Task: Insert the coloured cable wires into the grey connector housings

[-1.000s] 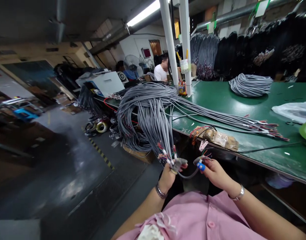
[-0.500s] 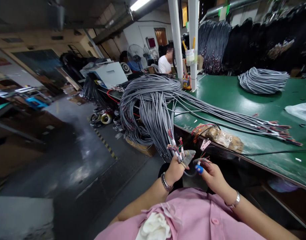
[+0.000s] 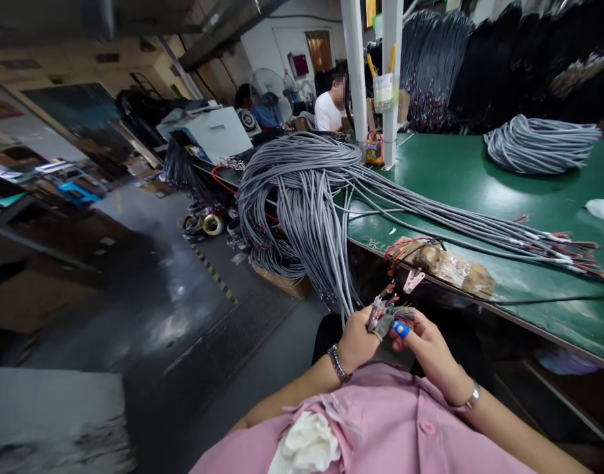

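apart a second ago, our left hand gripping cable ends and right hand pinching coloured wires now meet, bringing the wires together, we judge; grey cables hang at eleven o'clock, off the counter.

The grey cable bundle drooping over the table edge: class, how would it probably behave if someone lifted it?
The grey cable bundle would probably flop, since it hangs curved over the edge of the green table. It is likely heavy, given its many piled strands. It may also splay, as some lengths trail off separately.
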`<state>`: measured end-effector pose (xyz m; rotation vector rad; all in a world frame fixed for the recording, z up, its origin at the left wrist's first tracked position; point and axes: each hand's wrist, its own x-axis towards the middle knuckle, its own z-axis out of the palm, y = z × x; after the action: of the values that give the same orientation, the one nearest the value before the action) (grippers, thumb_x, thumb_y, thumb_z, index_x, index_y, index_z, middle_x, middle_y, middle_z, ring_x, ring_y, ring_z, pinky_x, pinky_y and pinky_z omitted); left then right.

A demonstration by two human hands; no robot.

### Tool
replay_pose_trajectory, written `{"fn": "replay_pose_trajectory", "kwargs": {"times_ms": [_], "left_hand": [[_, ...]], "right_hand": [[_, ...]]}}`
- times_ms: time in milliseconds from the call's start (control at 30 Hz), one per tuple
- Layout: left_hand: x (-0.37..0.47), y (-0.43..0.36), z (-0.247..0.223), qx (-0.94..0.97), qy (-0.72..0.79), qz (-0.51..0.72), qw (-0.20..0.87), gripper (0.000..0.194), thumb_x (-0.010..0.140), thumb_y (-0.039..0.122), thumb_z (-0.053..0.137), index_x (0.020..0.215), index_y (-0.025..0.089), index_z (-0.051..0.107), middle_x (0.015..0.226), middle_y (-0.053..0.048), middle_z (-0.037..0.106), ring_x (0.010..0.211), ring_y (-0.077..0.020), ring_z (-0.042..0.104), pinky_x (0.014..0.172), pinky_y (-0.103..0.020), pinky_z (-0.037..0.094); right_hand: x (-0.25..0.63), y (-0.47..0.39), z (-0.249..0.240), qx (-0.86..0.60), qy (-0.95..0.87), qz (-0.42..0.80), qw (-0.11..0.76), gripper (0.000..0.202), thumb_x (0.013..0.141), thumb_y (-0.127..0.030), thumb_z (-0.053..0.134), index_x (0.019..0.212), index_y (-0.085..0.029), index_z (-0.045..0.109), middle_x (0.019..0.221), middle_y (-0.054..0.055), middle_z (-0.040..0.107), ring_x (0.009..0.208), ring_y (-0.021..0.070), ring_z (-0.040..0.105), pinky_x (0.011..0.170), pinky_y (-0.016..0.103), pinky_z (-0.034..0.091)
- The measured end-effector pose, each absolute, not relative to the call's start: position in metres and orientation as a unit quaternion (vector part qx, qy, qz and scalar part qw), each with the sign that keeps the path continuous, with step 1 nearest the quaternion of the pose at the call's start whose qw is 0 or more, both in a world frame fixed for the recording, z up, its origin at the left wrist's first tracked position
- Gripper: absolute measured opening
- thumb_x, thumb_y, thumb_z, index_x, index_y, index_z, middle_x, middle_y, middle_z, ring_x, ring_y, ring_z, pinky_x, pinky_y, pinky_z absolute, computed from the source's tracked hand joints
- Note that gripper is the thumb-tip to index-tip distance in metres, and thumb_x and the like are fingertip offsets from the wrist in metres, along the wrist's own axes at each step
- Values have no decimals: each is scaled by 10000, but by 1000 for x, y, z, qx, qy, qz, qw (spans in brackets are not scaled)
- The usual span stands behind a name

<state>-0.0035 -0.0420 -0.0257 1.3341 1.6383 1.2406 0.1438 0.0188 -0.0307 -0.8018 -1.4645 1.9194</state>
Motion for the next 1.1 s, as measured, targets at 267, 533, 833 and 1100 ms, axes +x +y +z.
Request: {"fn": "replay_pose_trajectory", "kwargs": {"times_ms": [267,533,833,1100], "left_hand": [[-15,-42,-21,542,572,432,439,288,807,394,610,676,137,613,621,-21,601,562,-117,524,552,-223,420],[-20,-42,-22,516,565,430,480,320,751,419,677,653,117,636,595,-29,599,513,-100,493,500,-210,384],[-18,-40,-19,458,554,492,491,396,799,471,627,641,109,658,545,-18,541,508,-94,475,519,-213,388],[-23,-37,-16,479,560,448,507,336,745,429,697,649,109,660,595,-33,611,534,-104,514,535,-215,386]], "right_hand": [[149,35,-33,-320,-580,691,291,225,783,-392,668,836,-179,623,712,3,602,577,111,510,531,237,418],[138,54,-21,-282,-633,695,191,244,757,-383,691,828,-158,628,699,-6,598,554,95,470,493,221,383],[140,41,-31,-280,-540,746,272,230,763,-377,707,835,-173,631,671,-1,587,561,104,470,533,244,393],[135,47,-34,-312,-578,703,271,257,744,-407,713,800,-170,630,679,-2,585,559,101,454,498,228,360]]}}
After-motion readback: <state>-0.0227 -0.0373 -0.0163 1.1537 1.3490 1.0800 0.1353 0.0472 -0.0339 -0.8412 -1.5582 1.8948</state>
